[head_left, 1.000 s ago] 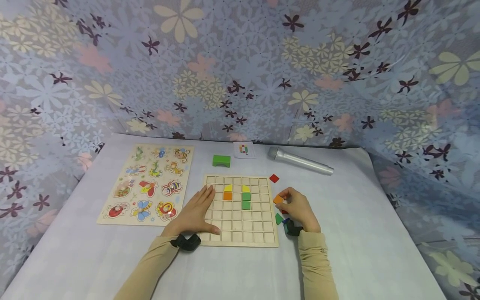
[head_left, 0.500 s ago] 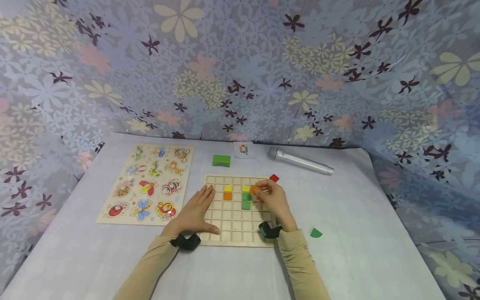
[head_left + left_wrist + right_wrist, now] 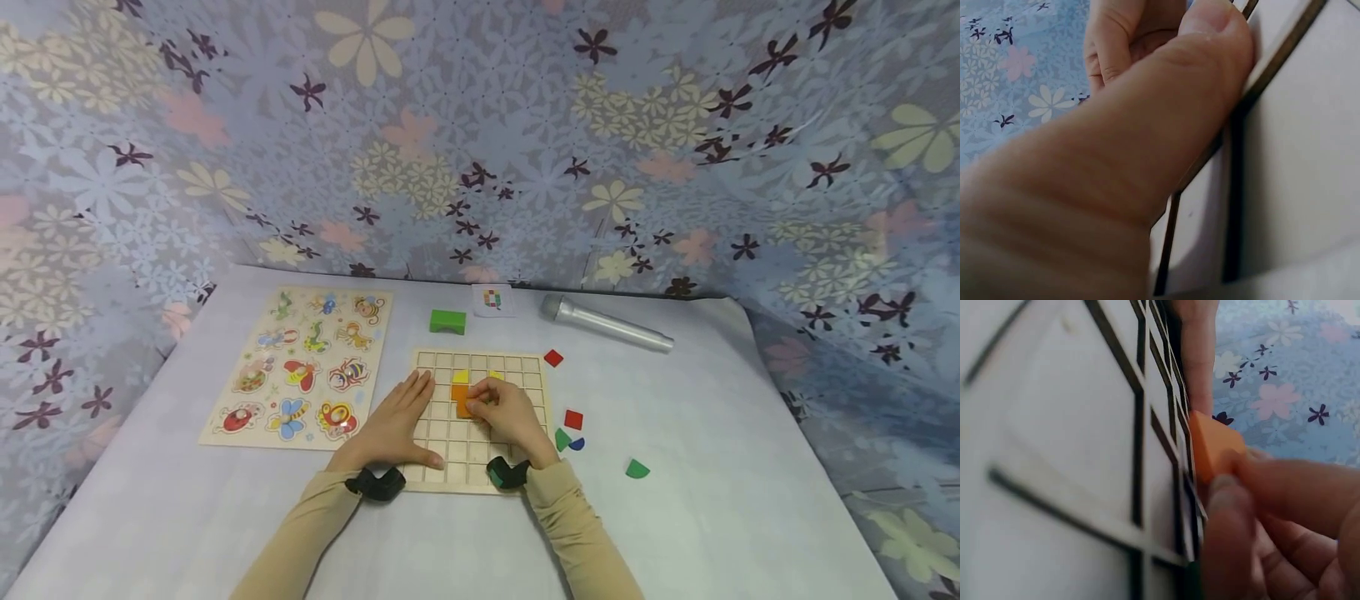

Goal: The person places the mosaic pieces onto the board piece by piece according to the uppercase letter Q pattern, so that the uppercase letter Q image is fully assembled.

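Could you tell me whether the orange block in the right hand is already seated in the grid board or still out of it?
Cannot tell for sure. The right hand pinches the orange block against the grid board, its corner raised.

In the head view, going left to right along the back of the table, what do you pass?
Insect peg puzzle → green arch block → small pattern card → silver microphone.

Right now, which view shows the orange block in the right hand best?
The right wrist view: the orange block fills the frame, pinched over the grid board. The head view shows it small, partly behind the right hand. The left wrist view misses it.
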`<action>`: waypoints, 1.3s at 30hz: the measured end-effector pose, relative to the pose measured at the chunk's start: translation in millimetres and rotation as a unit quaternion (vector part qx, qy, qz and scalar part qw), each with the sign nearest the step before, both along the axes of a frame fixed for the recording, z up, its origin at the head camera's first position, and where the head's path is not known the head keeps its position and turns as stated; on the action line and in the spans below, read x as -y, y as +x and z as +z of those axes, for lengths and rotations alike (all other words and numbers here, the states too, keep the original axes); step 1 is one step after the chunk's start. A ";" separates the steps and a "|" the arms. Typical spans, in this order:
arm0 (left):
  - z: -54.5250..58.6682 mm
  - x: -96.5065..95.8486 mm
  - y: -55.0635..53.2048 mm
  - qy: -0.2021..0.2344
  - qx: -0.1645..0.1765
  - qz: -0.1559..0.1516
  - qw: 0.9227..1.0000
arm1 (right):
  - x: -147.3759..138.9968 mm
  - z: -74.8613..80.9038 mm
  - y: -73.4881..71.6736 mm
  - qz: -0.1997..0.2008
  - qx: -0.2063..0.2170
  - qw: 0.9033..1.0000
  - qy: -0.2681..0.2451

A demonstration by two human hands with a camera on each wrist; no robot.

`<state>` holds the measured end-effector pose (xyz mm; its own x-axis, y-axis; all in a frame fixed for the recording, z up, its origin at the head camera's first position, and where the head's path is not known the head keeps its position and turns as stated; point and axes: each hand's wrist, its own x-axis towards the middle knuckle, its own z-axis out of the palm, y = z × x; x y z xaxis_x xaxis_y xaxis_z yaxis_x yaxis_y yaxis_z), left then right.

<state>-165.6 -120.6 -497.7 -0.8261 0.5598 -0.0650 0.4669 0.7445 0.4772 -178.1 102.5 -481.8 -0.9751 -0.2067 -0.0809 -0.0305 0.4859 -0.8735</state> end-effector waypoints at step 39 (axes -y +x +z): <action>4.0 0.9 5.2 0.050 -0.020 -0.018 0.998 | -63.4 10.3 -23.4 -0.116 0.039 0.983 -0.134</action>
